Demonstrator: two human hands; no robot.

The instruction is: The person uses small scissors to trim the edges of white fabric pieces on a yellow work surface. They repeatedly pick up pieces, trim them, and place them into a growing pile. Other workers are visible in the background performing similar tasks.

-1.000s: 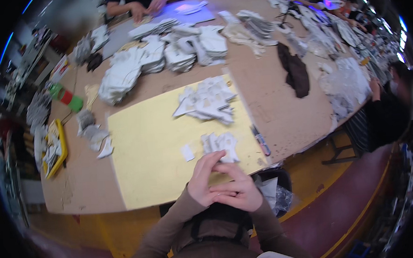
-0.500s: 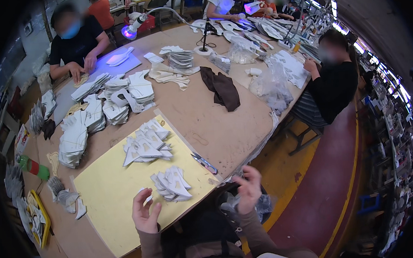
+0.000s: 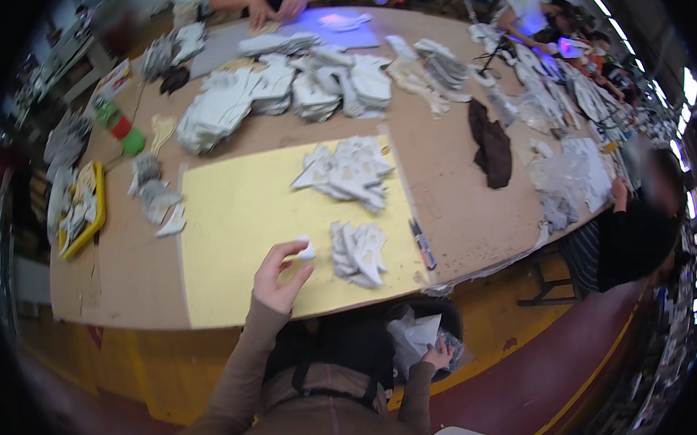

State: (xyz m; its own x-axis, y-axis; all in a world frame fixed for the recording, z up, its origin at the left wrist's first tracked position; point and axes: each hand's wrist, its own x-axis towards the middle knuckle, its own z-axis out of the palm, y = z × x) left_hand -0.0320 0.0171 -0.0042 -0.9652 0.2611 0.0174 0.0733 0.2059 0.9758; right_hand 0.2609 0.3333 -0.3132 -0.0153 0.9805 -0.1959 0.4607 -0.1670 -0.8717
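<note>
Over the near edge of a yellow sheet [image 3: 234, 223], my left hand [image 3: 277, 283] is held with thumb and fingers apart. A small white thing [image 3: 306, 248] shows at its fingertips; whether it is worn or held is unclear. Just right of it, a small stack of white cut pieces [image 3: 358, 252] lies on the sheet, with a larger pile of white pieces [image 3: 346, 173] behind. My right hand [image 3: 441, 356] is down at a dark bin [image 3: 454, 322] below the table edge. Its fingers close at the edge of a flat white piece [image 3: 425, 329] among clear plastic.
Small scissors-like snips [image 3: 422, 245] lie at the sheet's right edge. Farther back are stacks of white pieces [image 3: 220, 106], a brown cloth [image 3: 490, 143] and a green bottle [image 3: 121, 127]. A yellow tray [image 3: 89, 223] stands left. Co-workers sit across and at right; a stool [image 3: 553, 282] stands right.
My view has swung left, so the table appears shifted right. My right hand has dropped from beside the table edge to the bin, at a white piece. My left hand keeps its spread pose.
</note>
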